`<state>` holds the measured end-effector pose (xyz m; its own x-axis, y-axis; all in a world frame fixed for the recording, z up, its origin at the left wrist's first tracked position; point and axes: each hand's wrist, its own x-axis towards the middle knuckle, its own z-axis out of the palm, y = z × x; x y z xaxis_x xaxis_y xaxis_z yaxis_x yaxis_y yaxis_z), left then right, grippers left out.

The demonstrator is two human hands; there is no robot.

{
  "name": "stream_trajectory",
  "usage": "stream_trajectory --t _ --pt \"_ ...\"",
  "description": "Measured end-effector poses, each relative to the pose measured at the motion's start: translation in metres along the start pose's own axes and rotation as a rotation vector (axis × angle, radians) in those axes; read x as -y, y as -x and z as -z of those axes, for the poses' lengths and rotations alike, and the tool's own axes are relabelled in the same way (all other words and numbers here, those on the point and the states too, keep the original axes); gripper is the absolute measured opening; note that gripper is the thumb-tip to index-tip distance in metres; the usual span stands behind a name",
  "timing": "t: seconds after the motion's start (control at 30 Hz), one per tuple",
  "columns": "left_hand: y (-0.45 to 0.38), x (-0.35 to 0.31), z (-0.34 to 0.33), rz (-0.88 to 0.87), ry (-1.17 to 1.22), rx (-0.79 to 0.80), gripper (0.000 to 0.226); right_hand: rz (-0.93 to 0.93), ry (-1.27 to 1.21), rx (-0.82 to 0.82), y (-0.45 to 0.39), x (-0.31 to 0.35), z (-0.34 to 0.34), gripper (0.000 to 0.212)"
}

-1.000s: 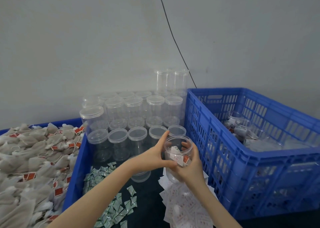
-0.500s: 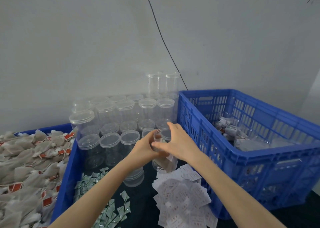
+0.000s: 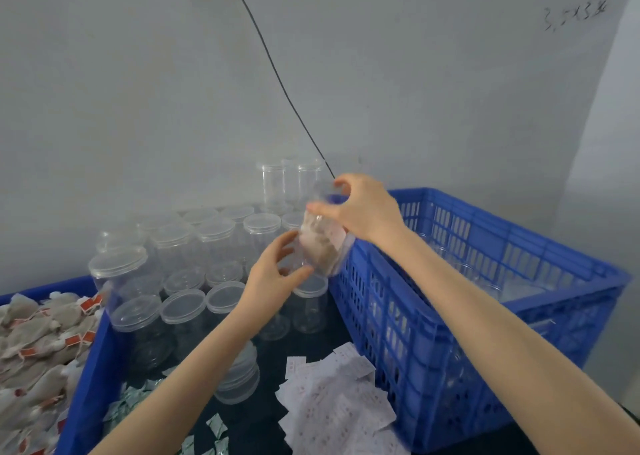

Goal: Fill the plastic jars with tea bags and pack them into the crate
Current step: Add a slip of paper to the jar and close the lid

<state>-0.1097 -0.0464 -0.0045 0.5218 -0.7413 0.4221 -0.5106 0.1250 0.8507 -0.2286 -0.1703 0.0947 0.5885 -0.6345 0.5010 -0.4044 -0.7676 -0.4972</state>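
A clear plastic jar (image 3: 320,247) with tea bags inside hangs tilted in the air at the near left corner of the blue crate (image 3: 519,302). My right hand (image 3: 360,209) grips its top end from above. My left hand (image 3: 273,278) holds its lower end, fingers curled round the base. Inside the crate lie several clear jars (image 3: 460,271), dimly seen. A heap of loose tea bags (image 3: 38,347) fills the blue bin at the left.
Several empty lidded jars (image 3: 194,271) stand on the dark table behind and left of my hands. A stack of lids (image 3: 239,378) lies under my left forearm. White paper slips (image 3: 332,402) and small green sachets (image 3: 131,402) cover the near table. A black cable (image 3: 277,74) runs down the wall.
Both hands have lifted the jar up and to the right, from above the table to the crate's corner. The jar is now tilted, and my right hand has moved to its top.
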Motion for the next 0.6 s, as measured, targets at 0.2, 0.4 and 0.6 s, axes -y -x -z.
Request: stream_trajectory --t 0.2,0.4,0.6 --pt "-0.008 0.005 -0.016 0.017 -0.031 0.062 0.032 -0.099 -0.008 -0.25 -0.045 -0.032 0.023 0.079" --pt "-0.021 0.011 -0.034 0.074 0.042 0.108 0.03 -0.209 0.0 -0.29 -0.071 -0.08 -0.004 0.079" --pt "-0.033 0.025 -0.039 0.089 0.105 0.116 0.03 -0.212 0.112 -0.067 -0.084 -0.123 -0.05 0.078"
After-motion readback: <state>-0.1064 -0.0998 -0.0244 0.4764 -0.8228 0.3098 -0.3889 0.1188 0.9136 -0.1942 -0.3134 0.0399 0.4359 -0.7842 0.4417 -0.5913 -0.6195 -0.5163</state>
